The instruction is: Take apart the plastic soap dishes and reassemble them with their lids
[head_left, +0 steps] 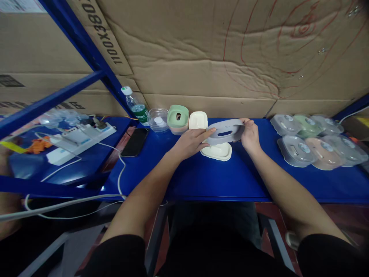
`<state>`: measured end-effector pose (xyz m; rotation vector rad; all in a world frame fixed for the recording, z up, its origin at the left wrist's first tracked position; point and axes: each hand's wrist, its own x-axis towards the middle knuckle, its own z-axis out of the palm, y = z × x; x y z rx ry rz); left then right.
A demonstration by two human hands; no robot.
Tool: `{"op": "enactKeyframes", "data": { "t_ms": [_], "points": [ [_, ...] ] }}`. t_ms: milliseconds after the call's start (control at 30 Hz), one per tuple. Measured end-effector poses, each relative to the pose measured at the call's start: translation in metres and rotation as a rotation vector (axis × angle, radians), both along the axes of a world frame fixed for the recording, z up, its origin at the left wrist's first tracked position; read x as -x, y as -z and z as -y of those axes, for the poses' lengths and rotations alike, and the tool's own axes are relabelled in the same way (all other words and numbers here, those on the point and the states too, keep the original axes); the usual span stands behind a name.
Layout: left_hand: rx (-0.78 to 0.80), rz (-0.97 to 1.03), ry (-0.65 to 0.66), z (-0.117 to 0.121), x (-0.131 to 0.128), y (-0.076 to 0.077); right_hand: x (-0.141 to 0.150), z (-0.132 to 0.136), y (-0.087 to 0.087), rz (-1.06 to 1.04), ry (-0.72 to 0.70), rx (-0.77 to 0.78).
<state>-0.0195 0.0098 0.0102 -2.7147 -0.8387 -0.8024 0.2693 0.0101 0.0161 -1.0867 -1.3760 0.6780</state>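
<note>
Between my two hands a grey plastic cover with an oval slot [235,132] is held tilted. My left hand [190,144] is closed on its left edge, thumb below and fingers on top. At the right end, my right hand [250,134] pinches the rim. Right below the cover, a shallow cream tray [219,151] lies on the blue table; the cover and my left fingers hide part of it. Behind my left hand are another cream tray [198,120] and a green slotted cover [178,115] stacked on pinkish pieces.
On the right stand several clear-wrapped boxes [298,150] in grey, green and pink. To the left are a clear plastic tub [158,120], a water bottle [138,107], a black phone [135,142] and a power strip [82,142] with white cables. A cardboard wall [184,77] rises behind.
</note>
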Motion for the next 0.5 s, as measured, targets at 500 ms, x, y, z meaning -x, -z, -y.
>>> {"op": "enactKeyframes", "data": {
  "t_ms": [500],
  "points": [
    [-0.012, 0.367, -0.648, -0.016, 0.050, -0.018, 0.005, 0.004, -0.005, 0.199, -0.108, 0.027]
  ]
}}
